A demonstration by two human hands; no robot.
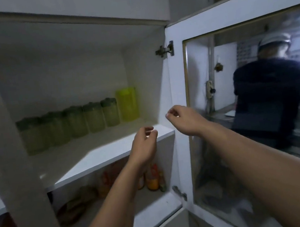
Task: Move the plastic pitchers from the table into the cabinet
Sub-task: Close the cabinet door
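Note:
A bright yellow-green plastic pitcher stands at the back right of the upper cabinet shelf. To its left runs a row of several pale green pitchers with dark lids. My left hand hovers at the shelf's front right edge, fingers loosely curled and holding nothing. My right hand is just right of it, in front of the door frame, fingers curled and empty. Both hands are well short of the pitchers.
The cabinet door with a glass pane stands open to the right; a person in a dark top shows in the glass. The lower shelf holds bottles and packets. A vertical divider bounds the compartment on the left.

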